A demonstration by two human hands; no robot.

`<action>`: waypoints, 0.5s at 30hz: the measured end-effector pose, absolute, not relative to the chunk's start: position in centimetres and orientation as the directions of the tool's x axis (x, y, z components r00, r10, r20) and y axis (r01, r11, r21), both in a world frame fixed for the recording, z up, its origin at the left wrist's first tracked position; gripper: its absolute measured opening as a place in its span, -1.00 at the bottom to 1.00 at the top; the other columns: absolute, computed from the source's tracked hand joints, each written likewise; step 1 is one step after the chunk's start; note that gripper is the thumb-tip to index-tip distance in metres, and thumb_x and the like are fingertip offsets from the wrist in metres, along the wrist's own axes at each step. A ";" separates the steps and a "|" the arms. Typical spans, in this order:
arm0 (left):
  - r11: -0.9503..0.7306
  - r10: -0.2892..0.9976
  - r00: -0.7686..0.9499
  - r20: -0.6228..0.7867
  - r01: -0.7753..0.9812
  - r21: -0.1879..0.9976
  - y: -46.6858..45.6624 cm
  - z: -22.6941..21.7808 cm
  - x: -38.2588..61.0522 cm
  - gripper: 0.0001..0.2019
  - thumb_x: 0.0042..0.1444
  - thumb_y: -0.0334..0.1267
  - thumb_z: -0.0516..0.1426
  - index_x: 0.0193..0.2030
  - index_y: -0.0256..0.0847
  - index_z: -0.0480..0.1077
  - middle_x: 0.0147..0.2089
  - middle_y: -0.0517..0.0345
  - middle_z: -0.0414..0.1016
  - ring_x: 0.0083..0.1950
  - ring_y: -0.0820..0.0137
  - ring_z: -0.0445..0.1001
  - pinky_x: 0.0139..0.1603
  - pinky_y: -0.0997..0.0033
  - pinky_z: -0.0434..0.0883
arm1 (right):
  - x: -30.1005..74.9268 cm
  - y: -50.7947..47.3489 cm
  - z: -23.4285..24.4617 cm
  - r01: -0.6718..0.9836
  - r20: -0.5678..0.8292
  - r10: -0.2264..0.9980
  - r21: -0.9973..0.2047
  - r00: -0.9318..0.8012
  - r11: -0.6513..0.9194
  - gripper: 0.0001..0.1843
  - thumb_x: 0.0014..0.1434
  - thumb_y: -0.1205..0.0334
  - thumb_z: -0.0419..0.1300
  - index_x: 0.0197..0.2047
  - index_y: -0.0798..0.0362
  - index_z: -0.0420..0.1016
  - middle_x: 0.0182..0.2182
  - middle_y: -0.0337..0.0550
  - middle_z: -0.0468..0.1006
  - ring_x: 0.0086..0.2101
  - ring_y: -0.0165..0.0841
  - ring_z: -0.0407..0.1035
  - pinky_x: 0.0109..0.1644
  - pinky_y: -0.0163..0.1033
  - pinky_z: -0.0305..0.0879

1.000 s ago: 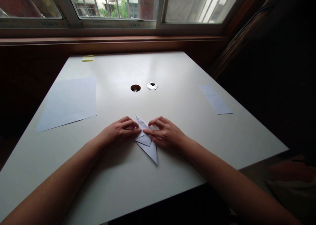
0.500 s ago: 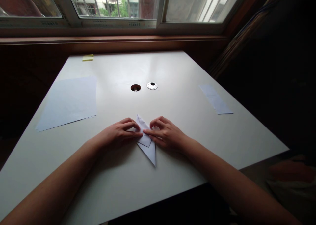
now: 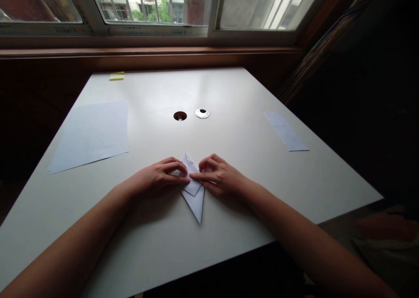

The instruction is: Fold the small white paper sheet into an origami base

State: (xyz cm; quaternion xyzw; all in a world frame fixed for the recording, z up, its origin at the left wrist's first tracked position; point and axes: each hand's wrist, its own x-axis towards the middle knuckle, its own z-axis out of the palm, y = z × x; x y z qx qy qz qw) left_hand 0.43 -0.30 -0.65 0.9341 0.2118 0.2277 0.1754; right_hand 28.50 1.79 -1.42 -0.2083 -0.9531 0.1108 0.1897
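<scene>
A folded piece of white paper (image 3: 195, 202) lies on the white table (image 3: 225, 228) in front of me, shaped like a long diamond with one point away from me and one toward me. A smaller folded flap shows over its middle. My left hand (image 3: 165, 173) grips the paper's left edge with bent fingers and thumb. From the other side, my right hand (image 3: 221, 176) holds the right edge, a fingertip resting on the paper's middle. The fingers cover part of the folds.
Larger white sheets (image 3: 91, 134) lie at the left. A white paper strip (image 3: 284, 130) is at the right. Yellow sticky notes (image 3: 117, 76) sit at the far left edge. Near the middle are a round table hole (image 3: 180, 116) and its ring-shaped cover (image 3: 202, 113). A window stands behind.
The folded paper has turned slightly, its near point swinging left and its far point right. Both hands stay on it in almost the same place.
</scene>
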 end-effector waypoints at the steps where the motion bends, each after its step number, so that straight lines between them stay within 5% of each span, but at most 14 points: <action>1: -0.846 0.478 0.809 0.343 0.319 0.428 -0.3 -0.7 0.4 -0.66 0.26 -0.37 0.17 0.15 -0.03 0.47 0.06 -0.04 0.49 0.14 0.29 0.42 0.16 0.27 0.46 | 28.5 1.8 -1.4 0.354 0.313 0.437 -0.289 -0.843 0.890 -0.65 0.28 0.24 0.18 0.12 -0.12 0.53 -0.12 -0.04 0.44 -0.11 -0.24 0.24 0.04 -0.05 0.34; 15: -0.849 0.474 0.821 0.319 0.329 0.414 -0.3 -0.7 0.4 -0.62 0.29 -0.39 0.11 0.22 -0.06 0.41 0.08 -0.09 0.47 0.14 0.28 0.39 0.14 0.24 0.47 | 28.4 1.8 -1.2 0.350 0.308 0.435 -0.295 -0.846 0.889 -0.68 0.30 0.21 0.16 0.10 -0.11 0.55 -0.13 -0.03 0.44 -0.10 -0.23 0.23 0.05 -0.03 0.34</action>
